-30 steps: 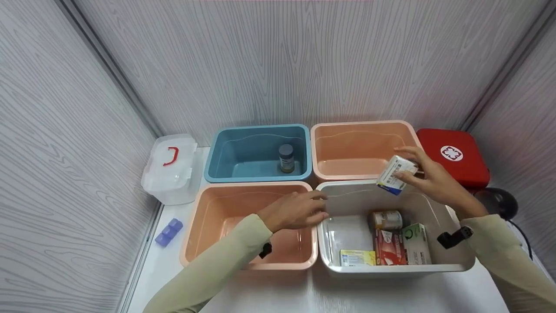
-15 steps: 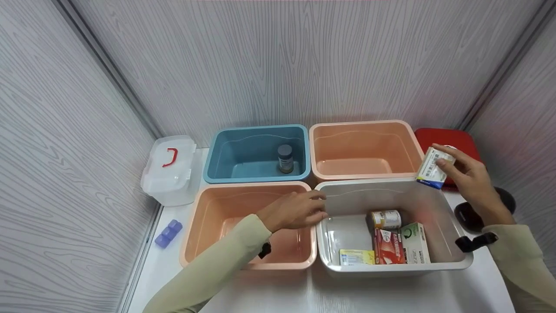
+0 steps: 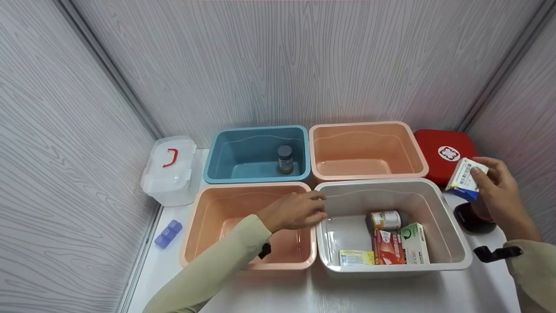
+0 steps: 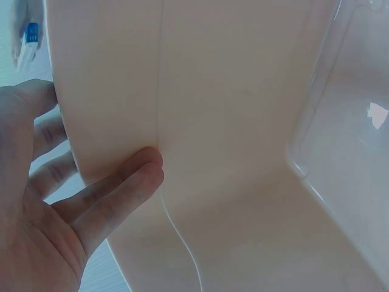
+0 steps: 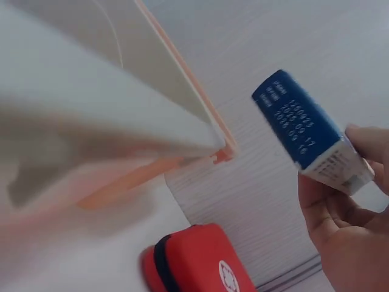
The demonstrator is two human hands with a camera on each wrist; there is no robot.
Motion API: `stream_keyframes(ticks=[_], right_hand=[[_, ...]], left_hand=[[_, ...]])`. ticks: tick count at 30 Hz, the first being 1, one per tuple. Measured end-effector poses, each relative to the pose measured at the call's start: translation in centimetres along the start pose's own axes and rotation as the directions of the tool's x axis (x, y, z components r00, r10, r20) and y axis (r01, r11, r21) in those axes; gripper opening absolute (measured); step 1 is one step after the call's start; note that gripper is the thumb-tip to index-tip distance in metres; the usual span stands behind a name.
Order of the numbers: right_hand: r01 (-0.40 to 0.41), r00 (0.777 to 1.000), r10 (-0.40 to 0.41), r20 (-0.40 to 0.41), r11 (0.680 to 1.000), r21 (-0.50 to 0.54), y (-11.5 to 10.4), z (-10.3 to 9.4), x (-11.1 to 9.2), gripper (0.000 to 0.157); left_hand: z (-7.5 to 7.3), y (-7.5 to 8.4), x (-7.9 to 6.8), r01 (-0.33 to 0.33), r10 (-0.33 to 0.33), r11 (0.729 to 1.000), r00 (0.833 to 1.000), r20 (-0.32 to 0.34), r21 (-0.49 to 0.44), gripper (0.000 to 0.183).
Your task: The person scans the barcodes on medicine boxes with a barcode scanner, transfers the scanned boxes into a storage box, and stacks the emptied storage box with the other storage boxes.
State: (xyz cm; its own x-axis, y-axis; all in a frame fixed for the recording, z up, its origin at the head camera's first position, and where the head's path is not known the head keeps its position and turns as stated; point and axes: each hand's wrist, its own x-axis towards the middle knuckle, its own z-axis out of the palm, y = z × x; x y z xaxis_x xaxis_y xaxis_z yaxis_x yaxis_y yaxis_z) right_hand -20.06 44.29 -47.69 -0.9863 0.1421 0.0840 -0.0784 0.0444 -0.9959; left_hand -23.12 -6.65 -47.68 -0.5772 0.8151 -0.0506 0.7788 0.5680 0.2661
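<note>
1. Where the head view nears its right edge, the right hand (image 3: 504, 198) pinches a small white-and-blue carton (image 3: 467, 177) between thumb and fingers, tilted, its blue end lowest. It overlaps the near edge of a red case (image 3: 441, 152), with a dark rounded object (image 3: 473, 219) just below.
2. Also from the head, the left hand (image 3: 295, 211) lies mid-frame across the right rim of the front peach bin (image 3: 256, 267), fingers loosely bent. Lower right stands a grey-white bin (image 3: 391, 269) holding a bottle on its side (image 3: 385, 220), a red box (image 3: 388, 248), a green-and-white box (image 3: 413, 243) and a yellow box (image 3: 356, 257). Behind are a blue bin (image 3: 256, 179) with an upright bottle (image 3: 285, 160) inside and, to its right, a rear peach bin (image 3: 360, 126). Far left sit a clear lidded box (image 3: 169, 178) and, below it, a purple three-part case (image 3: 168, 234).
3. In the left wrist view, the left hand enters from the left edge; two digits lie against the peach wall, others reach the rim. Whether they grip it, I cannot tell. The carton shows small, upper left.
4. In the right wrist view, the carton is held at right, blue printed end toward the camera; the red case is at bottom centre.
</note>
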Motion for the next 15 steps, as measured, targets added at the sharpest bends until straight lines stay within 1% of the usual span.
stream_keyframes(ticks=[3,4,7,9,11,13,15], right_hand=[[0.025,0.999,-0.021,-0.034,0.989,0.147,0.7,-0.5,-0.4,0.029],[0.036,0.998,-0.027,-0.052,0.985,0.169,0.9,-0.6,-0.5,0.026],[0.066,0.992,-0.043,-0.121,0.979,0.194,1.5,-0.7,-0.7,0.02],[0.055,0.988,-0.03,-0.153,0.985,0.166,1.9,-0.8,-1.0,0.023],[0.021,0.988,0.0,-0.157,0.991,0.131,2.2,-1.0,-1.5,0.03],[-0.017,0.988,0.037,-0.152,0.992,0.129,2.6,-1.1,-1.9,0.039],[-0.041,0.989,0.061,-0.135,0.988,0.146,2.9,-1.2,-2.2,0.043]], left_hand=[[0.0,0.0,-0.1,0.016,-0.016,1.0,1.0,0.01,-0.022,0.037],[0.0,0.0,-0.1,0.019,-0.019,0.999,1.0,0.011,-0.028,0.037],[0.0,0.0,-0.2,0.027,-0.026,0.998,1.0,0.006,-0.049,0.036],[0.0,0.0,-0.2,0.021,-0.021,0.998,1.0,0.0,-0.053,0.036],[0.1,-0.1,-0.2,0.013,-0.014,0.998,1.0,-0.004,-0.053,0.036],[0.1,-0.1,-0.1,0.007,-0.007,0.999,1.0,-0.005,-0.046,0.037],[0.0,-0.1,-0.1,0.007,-0.007,0.999,1.0,-0.003,-0.033,0.037]])
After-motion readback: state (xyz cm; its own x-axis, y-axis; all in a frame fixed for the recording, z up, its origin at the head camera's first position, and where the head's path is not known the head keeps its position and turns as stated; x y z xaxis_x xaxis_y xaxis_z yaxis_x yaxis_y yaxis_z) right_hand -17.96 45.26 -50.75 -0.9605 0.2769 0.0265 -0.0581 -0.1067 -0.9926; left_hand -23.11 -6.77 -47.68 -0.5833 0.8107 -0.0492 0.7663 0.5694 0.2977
